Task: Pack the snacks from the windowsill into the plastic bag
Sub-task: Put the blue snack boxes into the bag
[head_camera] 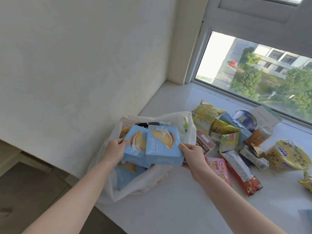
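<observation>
A white plastic bag [187,130] lies open at the left end of the white windowsill [168,208], partly hanging over its edge. Two light blue biscuit boxes are held side by side over the bag's mouth. My left hand [115,149] grips the left blue box [135,146] by its left edge. My right hand [194,155] holds the right blue box [163,146] at its right lower corner. More blue boxes [125,177] and dark packets show through inside the bag.
Several snacks lie on the sill to the right: yellow packets [205,114], a pink packet [219,168], a long red packet [241,173], an orange can [259,135], a yellow round tub [287,156]. The window pane is behind them, a wall to the left, floor below.
</observation>
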